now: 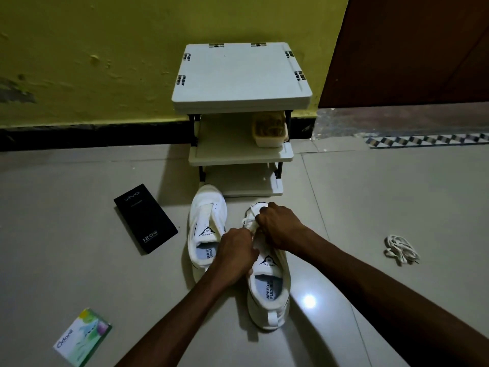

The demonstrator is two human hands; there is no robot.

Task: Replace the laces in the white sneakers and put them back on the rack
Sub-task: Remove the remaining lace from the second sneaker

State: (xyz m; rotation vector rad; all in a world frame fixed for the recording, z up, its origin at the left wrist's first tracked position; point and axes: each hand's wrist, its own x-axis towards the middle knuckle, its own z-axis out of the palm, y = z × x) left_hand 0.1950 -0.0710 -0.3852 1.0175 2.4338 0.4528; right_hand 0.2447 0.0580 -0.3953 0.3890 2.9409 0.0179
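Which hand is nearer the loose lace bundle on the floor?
Right. The right hand works on the sneaker with the lace bundle off to its right; the left hand, on the same sneaker, is farther.

Dim, grainy; glare spot on floor (309, 300); edges bowed

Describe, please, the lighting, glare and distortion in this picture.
Head view: dim, with dark corners; a bright glare spot on the floor tile beside the right sneaker; wide-angle distortion bows the black skirting; the lace under the right hand looks soft.
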